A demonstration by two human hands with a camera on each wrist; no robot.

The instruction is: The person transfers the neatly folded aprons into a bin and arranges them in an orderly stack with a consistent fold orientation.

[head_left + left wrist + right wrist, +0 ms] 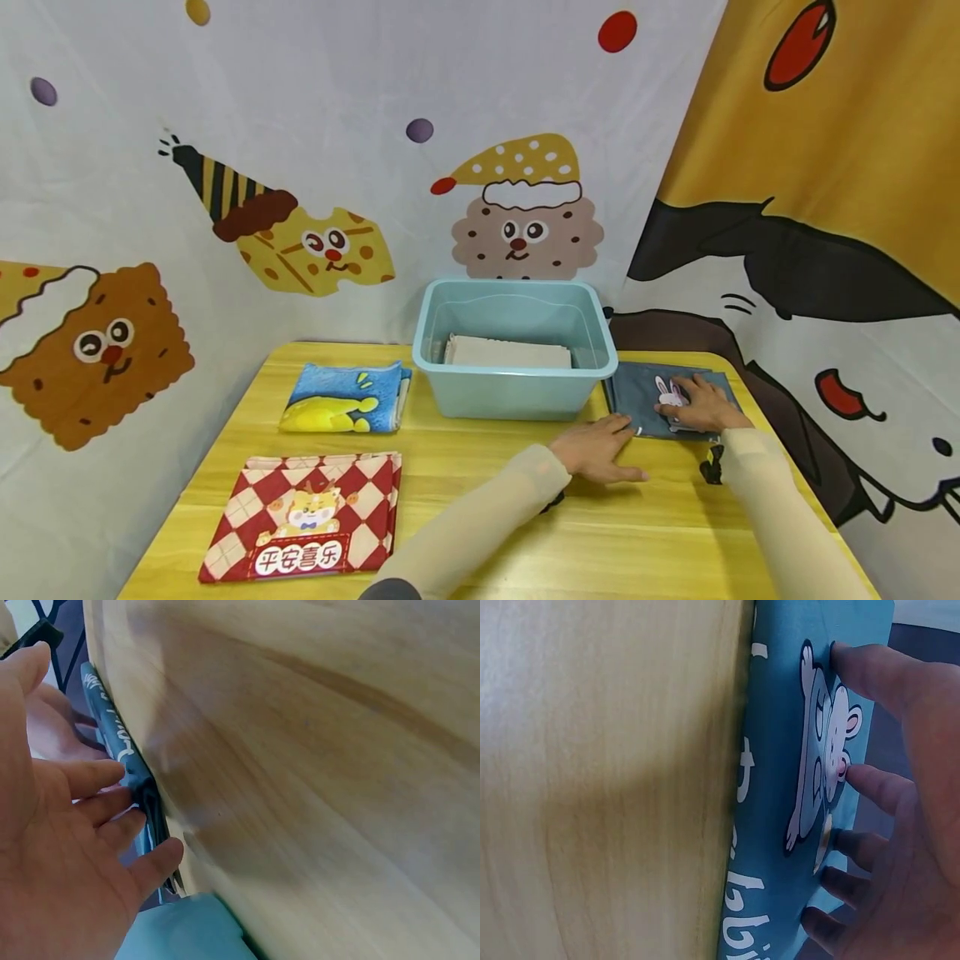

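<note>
A folded dark blue-grey cloth point(633, 387) with a white rabbit print lies at the table's right back. My right hand point(701, 404) rests its spread fingertips on top of it. In the right wrist view, the fingertips of that hand point(907, 757) touch the cloth point(780, 735) around the rabbit. My left hand point(600, 450) is at the cloth's front left corner, palm down with fingers extended. The left wrist view shows its fingers point(105, 802) beside the cloth's folded edge point(112, 724); whether they touch it, I cannot tell.
A light blue plastic bin point(510, 396) stands at the back middle, with a folded beige cloth point(510, 352) inside. To its left lies a blue and yellow folded cloth point(341, 400). A red checked folded cloth point(303, 517) lies at the front left of the wooden table point(480, 475).
</note>
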